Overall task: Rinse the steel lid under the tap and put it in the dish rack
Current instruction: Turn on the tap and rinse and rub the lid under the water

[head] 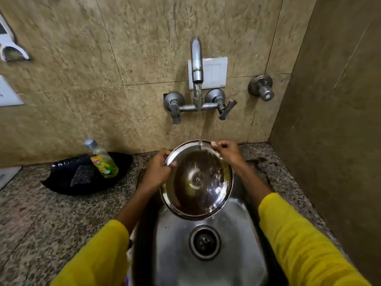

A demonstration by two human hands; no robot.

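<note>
1. Steel lid (196,180): we hold it tilted above the sink (237,234), directly under the tap (196,58), with its far rim raised.
2. Water (199,120) runs from the tap and strikes the lid near its far rim.
3. Our left hand (156,172) grips the lid's left rim, fingers curled closed around the edge.
4. Our right hand (227,152) pinches the far right rim, fingers closed on it.
5. The drain (204,241) lies in the sink, nearer us than the lid.
6. A dish soap bottle (102,159) stands left of the sink, on a black tray (61,182).
</note>
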